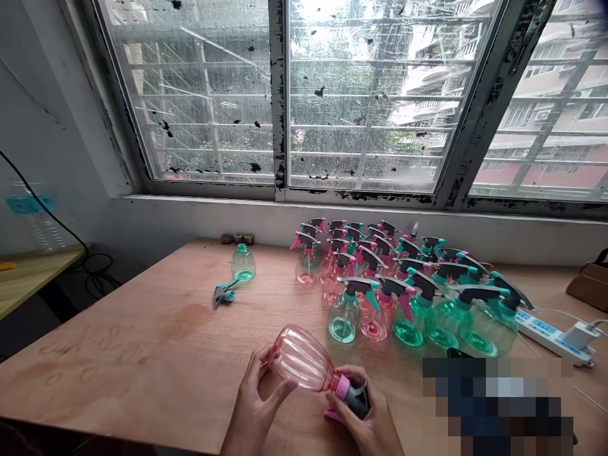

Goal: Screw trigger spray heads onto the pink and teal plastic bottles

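Observation:
A clear pink spray bottle (304,358) lies tilted on its side between my hands, just above the table's near edge. My left hand (266,386) is closed around its base end, thumb below and fingers behind. At the neck, my right hand (363,405) grips the black and pink spray head (354,396), whose pink collar sits against the bottle's neck. Whether the collar is fully screwed on, I cannot tell. Farther off to the left stands a green bottle without a head (244,263), and a loose teal and grey spray head (224,294) lies in front of it.
Several pink and green spray bottles with heads (344,320) stand grouped at the back right of the wooden table (156,329). A white power strip (551,335) with cables and a brown case (589,282) lie farther right. A blurred patch (503,405) covers the front right. Small brown blocks (237,239) sit by the wall.

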`<state>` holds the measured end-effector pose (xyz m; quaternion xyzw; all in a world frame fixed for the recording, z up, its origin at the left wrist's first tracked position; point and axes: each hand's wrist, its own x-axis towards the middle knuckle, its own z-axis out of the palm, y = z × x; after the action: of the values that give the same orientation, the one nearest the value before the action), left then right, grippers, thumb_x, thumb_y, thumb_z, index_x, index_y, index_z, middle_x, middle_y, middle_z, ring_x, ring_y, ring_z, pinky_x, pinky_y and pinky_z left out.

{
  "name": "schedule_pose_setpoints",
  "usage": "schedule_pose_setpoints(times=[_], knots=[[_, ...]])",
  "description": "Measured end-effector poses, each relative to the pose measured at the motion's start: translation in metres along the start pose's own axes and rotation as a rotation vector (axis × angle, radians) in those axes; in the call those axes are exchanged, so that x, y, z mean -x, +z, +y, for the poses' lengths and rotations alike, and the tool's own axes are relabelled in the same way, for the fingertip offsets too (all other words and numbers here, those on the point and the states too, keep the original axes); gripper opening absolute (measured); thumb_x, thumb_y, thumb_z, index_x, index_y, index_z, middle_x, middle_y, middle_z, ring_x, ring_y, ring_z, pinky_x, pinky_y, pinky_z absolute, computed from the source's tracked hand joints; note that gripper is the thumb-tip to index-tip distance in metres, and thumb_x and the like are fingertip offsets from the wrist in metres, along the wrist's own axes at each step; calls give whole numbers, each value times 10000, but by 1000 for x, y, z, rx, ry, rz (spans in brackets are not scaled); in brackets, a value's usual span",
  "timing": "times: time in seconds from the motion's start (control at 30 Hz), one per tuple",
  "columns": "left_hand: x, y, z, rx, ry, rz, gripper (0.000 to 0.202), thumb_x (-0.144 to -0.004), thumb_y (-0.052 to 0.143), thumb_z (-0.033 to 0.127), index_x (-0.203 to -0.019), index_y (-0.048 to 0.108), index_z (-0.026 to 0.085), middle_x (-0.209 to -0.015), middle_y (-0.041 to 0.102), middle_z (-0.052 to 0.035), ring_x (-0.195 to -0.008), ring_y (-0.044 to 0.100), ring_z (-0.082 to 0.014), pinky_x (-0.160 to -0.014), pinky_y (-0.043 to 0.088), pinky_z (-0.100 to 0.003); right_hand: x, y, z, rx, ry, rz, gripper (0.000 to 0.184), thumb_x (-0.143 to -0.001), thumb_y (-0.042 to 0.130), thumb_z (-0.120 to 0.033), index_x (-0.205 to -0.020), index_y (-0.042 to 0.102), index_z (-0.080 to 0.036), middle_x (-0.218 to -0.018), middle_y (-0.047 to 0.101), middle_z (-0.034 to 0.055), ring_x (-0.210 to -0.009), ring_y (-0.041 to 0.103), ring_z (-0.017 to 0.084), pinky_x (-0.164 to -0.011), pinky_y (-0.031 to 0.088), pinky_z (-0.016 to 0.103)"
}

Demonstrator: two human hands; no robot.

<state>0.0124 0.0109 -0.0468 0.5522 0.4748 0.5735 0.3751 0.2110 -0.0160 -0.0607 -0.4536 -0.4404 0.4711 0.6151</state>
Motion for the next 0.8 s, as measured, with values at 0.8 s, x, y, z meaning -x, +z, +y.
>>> schedule_pose_setpoints(times=[0.8], knots=[[6,-3,3,18,-88,-189,625,-870,678,433,-1425,450,256,-1476,545,-114,-1404,455,-327,-1189,345,-472,1,-2,-11,-18,30,-13,436,-704,833,-521,-883,678,-155,-596,703,17,-506,684,195,-485,569,270]])
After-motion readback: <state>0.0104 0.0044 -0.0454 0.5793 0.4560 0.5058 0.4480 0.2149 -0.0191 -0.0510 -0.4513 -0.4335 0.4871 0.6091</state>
